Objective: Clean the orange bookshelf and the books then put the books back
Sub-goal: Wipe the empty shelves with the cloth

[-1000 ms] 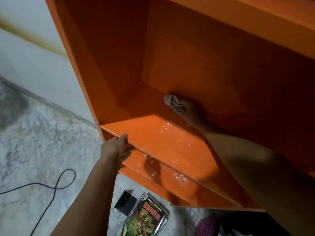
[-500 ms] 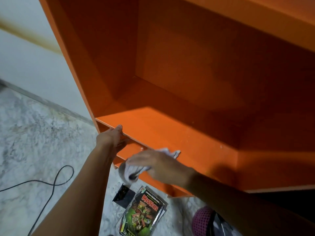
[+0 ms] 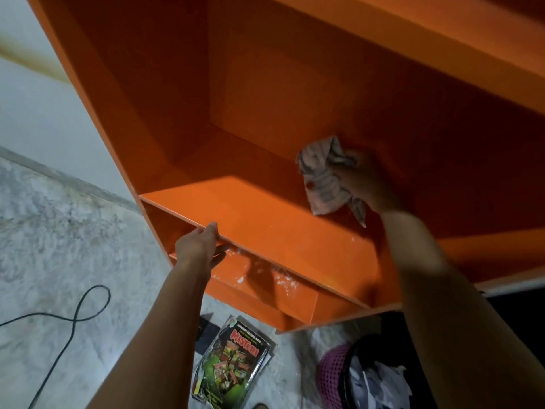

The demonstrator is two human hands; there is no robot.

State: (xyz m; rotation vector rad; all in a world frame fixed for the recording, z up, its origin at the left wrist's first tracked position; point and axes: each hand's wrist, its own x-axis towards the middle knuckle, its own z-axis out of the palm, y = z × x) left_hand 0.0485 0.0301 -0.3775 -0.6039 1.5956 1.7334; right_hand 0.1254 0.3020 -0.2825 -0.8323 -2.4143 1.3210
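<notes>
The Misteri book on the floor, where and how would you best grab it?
The Misteri book lies flat, cover up, seemingly atop other books on the floor. Its right long edge looks free and slightly raised, so probably come from above on that side: fingers under the edge, thumb on the cover.

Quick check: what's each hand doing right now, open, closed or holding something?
Left hand: grips the front edge of the orange shelf.
Right hand: holds a crumpled cloth.

Emptied orange bookshelf [image 3: 265,93]; books [image 3: 233,367] floor-stacked.
</notes>
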